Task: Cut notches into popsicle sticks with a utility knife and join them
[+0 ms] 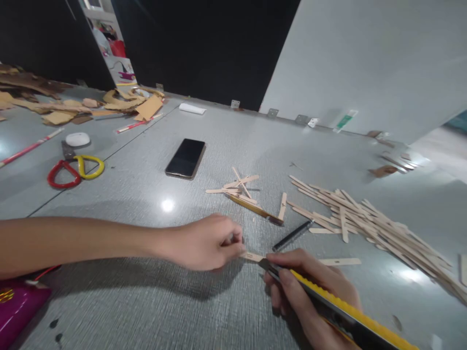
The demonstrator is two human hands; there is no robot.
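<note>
My left hand [206, 242] reaches in from the left and pinches one end of a short wooden stick [252, 256] flat on the grey table [153, 301]. My right hand [310, 296] grips a yellow and black utility knife [328, 304], its blade tip resting on the stick's other end. A black pen [292, 235] lies just beyond the hands. A long yellow-edged ruler or second cutter [255, 208] lies behind it among small stick offcuts [237, 187].
A large heap of wooden sticks [368, 221] spreads at the right. A dark phone [186, 158] lies mid-table. Red and yellow scissors [73, 167], a white round object [77, 139] and cardboard scraps [120, 104] are at far left. A magenta object [16, 304] sits at the lower left corner.
</note>
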